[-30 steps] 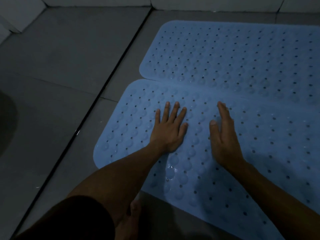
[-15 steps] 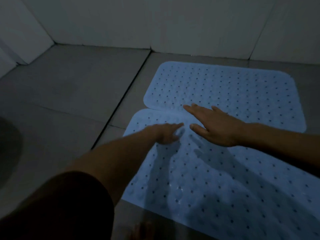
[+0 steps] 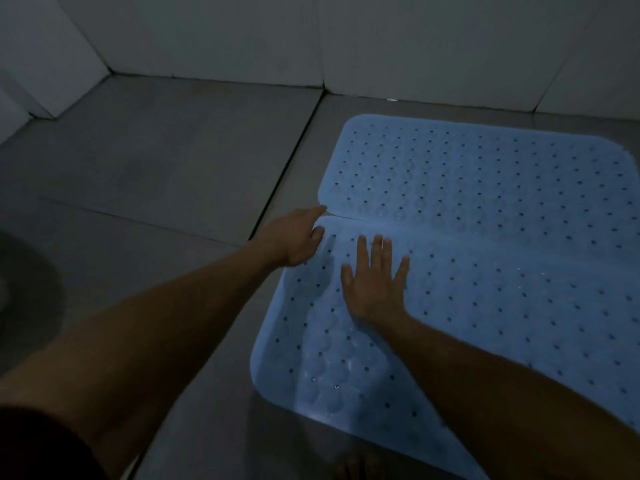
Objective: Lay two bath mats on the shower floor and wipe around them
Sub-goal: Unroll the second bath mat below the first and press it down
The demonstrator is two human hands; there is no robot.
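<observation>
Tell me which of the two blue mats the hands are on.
The near mat, the one closer to the person. The right hand lies flat on it and the left hand is at its far left corner. The far mat, by the wall, is untouched.

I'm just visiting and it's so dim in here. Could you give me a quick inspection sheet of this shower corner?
Surface: grey tiled floor with dark grout lines.
Job's things: far mat and near mat, both blue and perforated, lie flat; their long edges meet.
Clutter: nothing seen; no wiping cloth in view.
Hands: left hand at the near mat's far left corner, thumb on top, fingers hidden; right hand pressed flat on the near mat, fingers spread.
Cables: nothing seen.
Surroundings: pale walls meet in a corner; dark round shape on the floor at left, unclear.
</observation>
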